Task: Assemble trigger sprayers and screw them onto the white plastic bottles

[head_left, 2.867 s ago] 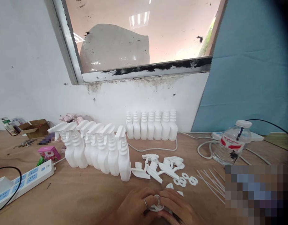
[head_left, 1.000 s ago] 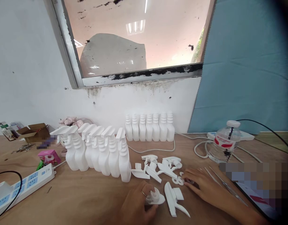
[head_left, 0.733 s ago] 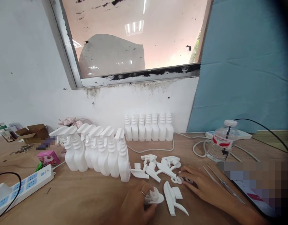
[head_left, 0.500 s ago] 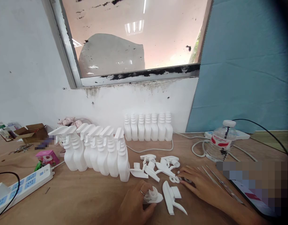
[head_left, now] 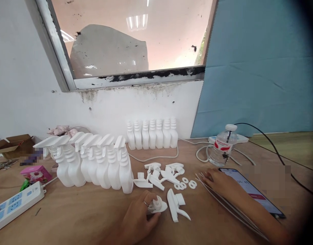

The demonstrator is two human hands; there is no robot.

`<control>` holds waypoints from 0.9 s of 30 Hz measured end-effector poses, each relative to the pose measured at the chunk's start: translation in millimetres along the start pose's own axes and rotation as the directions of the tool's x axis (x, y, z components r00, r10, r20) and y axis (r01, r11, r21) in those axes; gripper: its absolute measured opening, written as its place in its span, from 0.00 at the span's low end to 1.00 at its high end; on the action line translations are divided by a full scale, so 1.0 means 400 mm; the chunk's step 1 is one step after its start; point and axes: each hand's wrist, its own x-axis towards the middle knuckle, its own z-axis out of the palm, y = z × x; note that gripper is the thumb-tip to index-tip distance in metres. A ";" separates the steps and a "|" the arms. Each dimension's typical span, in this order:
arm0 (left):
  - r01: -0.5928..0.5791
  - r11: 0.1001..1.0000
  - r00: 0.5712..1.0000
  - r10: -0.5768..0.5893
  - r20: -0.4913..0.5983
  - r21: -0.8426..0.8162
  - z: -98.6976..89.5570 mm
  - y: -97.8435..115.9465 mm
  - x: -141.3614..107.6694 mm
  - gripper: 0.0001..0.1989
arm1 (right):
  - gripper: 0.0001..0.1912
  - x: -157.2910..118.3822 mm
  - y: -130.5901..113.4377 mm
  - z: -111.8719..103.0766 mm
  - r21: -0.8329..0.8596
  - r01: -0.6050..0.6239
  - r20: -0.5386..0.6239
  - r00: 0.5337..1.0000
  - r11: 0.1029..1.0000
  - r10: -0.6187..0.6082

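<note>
My left hand (head_left: 143,214) is closed around a white spray head (head_left: 158,205) near the table's front, its open end facing up. My right hand (head_left: 217,182) lies over thin clear tubes (head_left: 206,185) beside a phone; its fingers are bent, and whether they grip a tube is too small to tell. Between the hands lies a loose spray head (head_left: 174,206). Behind it are several more spray heads (head_left: 156,179) and several flat white rings (head_left: 192,184).
White bottles with spray heads (head_left: 102,170) stand at the left, and bottles without heads (head_left: 152,136) stand by the wall. A water bottle (head_left: 224,146), a phone (head_left: 250,190), a power strip (head_left: 18,204), a pink box (head_left: 36,174) and cables are around.
My right hand has moved right, away from the white rings to the thin tubes, uncovering the rings. My left hand still holds the spray head. The view has shifted to the right.
</note>
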 end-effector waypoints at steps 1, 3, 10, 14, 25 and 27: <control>-0.001 1.000 1.000 0.001 0.002 0.002 -0.001 0.000 0.000 0.13 | 0.08 0.000 0.004 0.003 0.008 0.001 0.030 1.000 1.000 -0.001; 0.004 1.000 1.000 -0.004 0.005 0.009 -0.002 0.002 0.001 0.13 | 0.08 0.002 0.006 0.006 0.025 0.006 0.067 0.998 1.000 -0.008; 0.004 1.000 1.000 -0.004 0.007 0.001 -0.005 0.005 0.002 0.13 | 0.11 0.003 -0.017 -0.019 0.081 -0.002 0.066 0.998 0.997 -0.004; 0.008 1.000 1.000 -0.008 0.006 -0.002 -0.006 0.005 0.002 0.14 | 0.10 0.003 -0.032 -0.047 0.127 -0.024 -0.016 1.000 0.992 0.026; 0.013 1.000 1.000 -0.013 0.012 -0.006 -0.011 0.010 -0.001 0.15 | 0.19 0.005 -0.043 -0.126 0.407 -0.063 -0.232 0.958 0.911 0.170; 0.012 1.000 1.000 -0.012 0.017 0.000 -0.014 0.013 -0.002 0.15 | 0.16 0.007 -0.039 -0.137 0.624 -0.066 -0.229 0.937 0.779 0.262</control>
